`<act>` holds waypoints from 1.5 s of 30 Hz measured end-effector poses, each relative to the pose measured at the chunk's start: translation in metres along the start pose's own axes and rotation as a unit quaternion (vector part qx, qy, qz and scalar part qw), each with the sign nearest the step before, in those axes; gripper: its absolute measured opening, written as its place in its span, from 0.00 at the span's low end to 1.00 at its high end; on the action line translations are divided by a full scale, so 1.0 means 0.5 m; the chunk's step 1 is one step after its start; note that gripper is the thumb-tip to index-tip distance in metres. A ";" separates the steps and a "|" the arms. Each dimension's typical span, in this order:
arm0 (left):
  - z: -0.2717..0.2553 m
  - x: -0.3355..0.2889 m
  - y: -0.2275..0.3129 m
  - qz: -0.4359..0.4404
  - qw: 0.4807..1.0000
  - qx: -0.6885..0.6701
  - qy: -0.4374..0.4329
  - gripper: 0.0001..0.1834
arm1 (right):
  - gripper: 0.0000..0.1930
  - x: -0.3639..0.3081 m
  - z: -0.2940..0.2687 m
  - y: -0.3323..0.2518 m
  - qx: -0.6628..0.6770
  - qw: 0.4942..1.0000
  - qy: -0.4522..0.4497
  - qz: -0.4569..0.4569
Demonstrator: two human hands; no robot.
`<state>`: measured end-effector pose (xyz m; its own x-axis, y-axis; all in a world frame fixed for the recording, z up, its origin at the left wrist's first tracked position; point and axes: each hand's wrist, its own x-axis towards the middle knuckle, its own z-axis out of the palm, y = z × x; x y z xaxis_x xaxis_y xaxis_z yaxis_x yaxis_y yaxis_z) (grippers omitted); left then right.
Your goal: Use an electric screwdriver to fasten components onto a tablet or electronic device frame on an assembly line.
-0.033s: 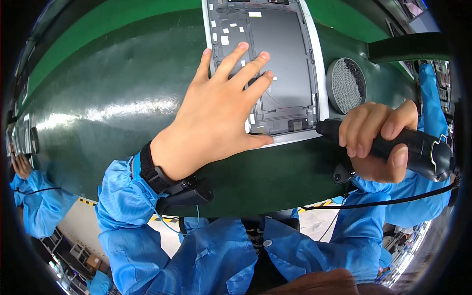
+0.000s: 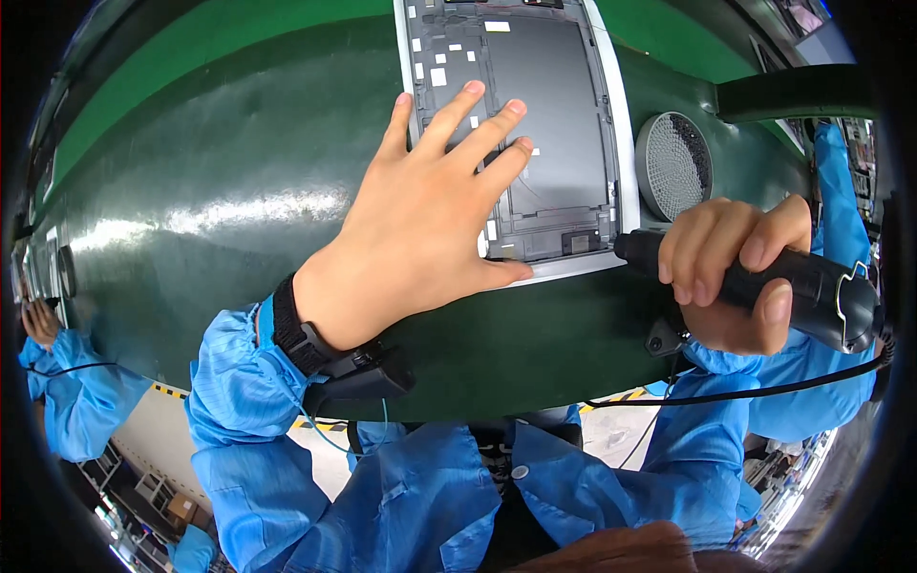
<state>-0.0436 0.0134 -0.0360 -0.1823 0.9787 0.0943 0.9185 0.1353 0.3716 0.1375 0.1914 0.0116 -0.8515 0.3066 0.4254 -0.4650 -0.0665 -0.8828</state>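
Observation:
My left hand (image 2: 425, 205) lies spread over the left side of a flat grey panel (image 2: 549, 115) with a white frame, its thumb on the near edge. Small white stickers dot the panel, and a thin wire shows beside my fingers. In my right hand (image 2: 735, 267) is a black electric screwdriver (image 2: 798, 296) with a wire hanger at its rear and a cable. Its nose points left and meets the panel's near right corner; the tip itself is hidden there. A black wristband (image 2: 298, 329) with a dark device circles my left wrist.
A round grey dish (image 2: 673, 167) with a dimpled inside stands right of the panel. Beyond it, a dark curved bar (image 2: 793, 93) crosses the green table (image 2: 210, 143). A black cable (image 2: 726, 393) runs along the near edge. Another person's hand (image 2: 40, 323) is at far left.
The panel has shifted very slightly to the right. Both hands and the screwdriver hold practically the same place.

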 end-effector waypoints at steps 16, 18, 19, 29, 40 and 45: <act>-0.020 0.003 -0.013 0.013 0.999 -0.025 0.025 0.43 | 0.18 0.006 0.020 0.022 -0.011 0.999 -0.011 -0.034; -0.029 0.006 -0.012 0.003 1.000 -0.001 0.002 0.45 | 0.18 0.010 0.021 0.021 -0.008 0.999 -0.010 -0.035; -0.031 0.007 -0.013 0.004 1.000 -0.001 0.001 0.45 | 0.17 0.012 0.020 0.022 -0.002 1.000 -0.002 -0.027; -0.042 0.005 -0.018 0.003 1.000 0.001 -0.003 0.45 | 0.16 0.025 0.030 0.028 -0.007 0.998 -0.017 -0.052; -0.029 0.005 -0.018 0.026 1.000 0.008 0.004 0.47 | 0.15 0.039 0.041 -0.012 -0.079 0.976 0.205 0.004; -0.045 0.001 -0.027 0.029 0.999 -0.020 0.018 0.46 | 0.12 0.004 0.046 -0.115 -0.215 0.927 0.260 0.164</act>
<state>-0.0641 0.0086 -0.0202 -0.1420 0.9784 0.1503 0.9131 0.0708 0.4016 0.1567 0.1740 0.0680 -0.6464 0.7602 0.0652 0.0327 0.1130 -0.9931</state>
